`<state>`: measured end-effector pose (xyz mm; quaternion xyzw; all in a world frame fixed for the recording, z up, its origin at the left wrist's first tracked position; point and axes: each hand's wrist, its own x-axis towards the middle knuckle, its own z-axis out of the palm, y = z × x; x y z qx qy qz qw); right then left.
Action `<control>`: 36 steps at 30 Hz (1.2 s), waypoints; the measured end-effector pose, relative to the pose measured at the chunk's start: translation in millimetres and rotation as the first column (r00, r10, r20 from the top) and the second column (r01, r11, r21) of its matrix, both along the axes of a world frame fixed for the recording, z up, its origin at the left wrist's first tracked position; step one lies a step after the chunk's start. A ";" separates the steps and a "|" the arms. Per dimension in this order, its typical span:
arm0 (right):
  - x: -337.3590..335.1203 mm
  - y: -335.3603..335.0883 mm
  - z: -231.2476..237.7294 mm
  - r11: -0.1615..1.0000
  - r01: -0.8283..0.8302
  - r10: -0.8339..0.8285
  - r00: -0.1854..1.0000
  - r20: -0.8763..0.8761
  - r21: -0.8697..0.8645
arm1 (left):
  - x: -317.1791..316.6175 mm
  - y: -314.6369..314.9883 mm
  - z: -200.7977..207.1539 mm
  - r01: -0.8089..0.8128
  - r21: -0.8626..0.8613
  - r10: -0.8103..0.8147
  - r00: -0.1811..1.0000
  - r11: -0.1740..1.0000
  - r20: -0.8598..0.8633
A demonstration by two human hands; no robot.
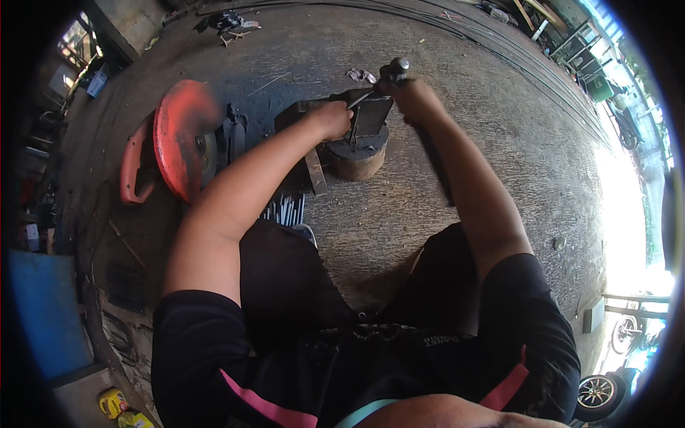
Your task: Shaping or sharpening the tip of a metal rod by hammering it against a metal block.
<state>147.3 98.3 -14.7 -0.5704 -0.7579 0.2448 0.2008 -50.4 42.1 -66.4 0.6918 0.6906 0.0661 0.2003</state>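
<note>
My right hand [418, 102] is closed round the dark handle of a hammer [397, 68]. The hammer's rounded metal head is up beyond the hand, and its handle trails back under my forearm. My left hand [332, 120] is closed on a thin metal rod [362, 98], which slants up toward the hammer head. Whether hammer and rod touch, I cannot tell. Below both hands, a dark angled metal block [371, 118] sits on a round wooden stump [360, 165]. A flat bar [315, 173] leans down at the stump's left side.
On the left stands a red cut-off saw [171, 143] with a loop handle. Short metal rods [284, 210] lie in a bundle by my left knee. Long thin rods [457, 28] run across the far floor. A chicken [225, 23] is at the far left.
</note>
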 end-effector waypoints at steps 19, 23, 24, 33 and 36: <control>13.3 -1.1 30.3 0.977 0.089 -0.101 0.994 -0.049 -0.196 | 4.9 0.8 23.0 -0.045 -0.271 0.110 0.966 0.962 0.232; 17.5 -30.6 99.1 0.980 0.114 -0.055 0.942 -0.331 0.161 | 0.0 -4.2 21.5 -0.125 -0.290 0.208 0.938 0.949 0.277; 16.5 -30.8 109.1 0.967 0.164 -0.077 0.919 -0.387 0.197 | -0.8 -3.3 22.4 -0.131 -0.294 0.215 0.937 0.947 0.275; -8.6 -18.7 39.5 0.947 -0.104 -0.009 0.937 0.350 0.304 | 4.0 -2.7 29.1 -0.037 -0.207 0.093 0.959 0.978 0.268; -5.7 -14.6 35.2 0.996 -0.040 0.045 0.998 0.055 -0.079 | 0.5 -0.4 17.1 0.087 -0.126 -0.079 0.994 0.988 0.070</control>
